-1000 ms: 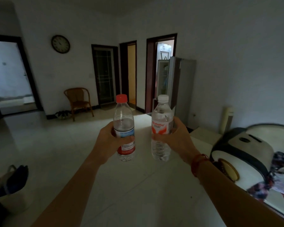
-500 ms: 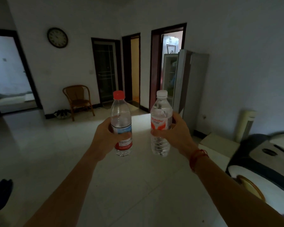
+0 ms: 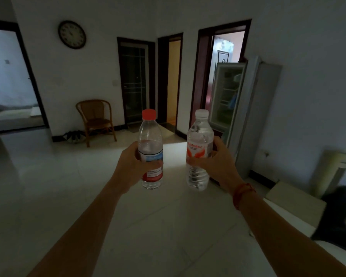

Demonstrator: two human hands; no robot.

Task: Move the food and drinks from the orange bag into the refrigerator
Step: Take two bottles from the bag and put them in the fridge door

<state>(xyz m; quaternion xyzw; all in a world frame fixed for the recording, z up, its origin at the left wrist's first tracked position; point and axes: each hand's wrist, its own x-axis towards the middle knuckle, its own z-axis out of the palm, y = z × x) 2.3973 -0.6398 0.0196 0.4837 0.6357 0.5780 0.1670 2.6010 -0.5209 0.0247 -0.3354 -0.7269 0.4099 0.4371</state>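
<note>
Nearing open grey refrigerator (image 3: 246, 108) vs 1 s ago; left hand (image 3: 133, 166) grip clamped on red-capped clear plastic bottle (image 3: 150, 150), right hand (image 3: 221, 164) on white-capped clear plastic bottle (image 3: 199, 148); shelving next.

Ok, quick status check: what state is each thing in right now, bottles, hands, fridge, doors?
Red-capped bottle: capped, upright, held in left hand.
White-capped bottle: capped, upright, held in right hand.
Refrigerator: door open, shelves showing.
Dark glass door: closed.
Doorway beside the refrigerator: open.
Wicker chair: empty.
</note>
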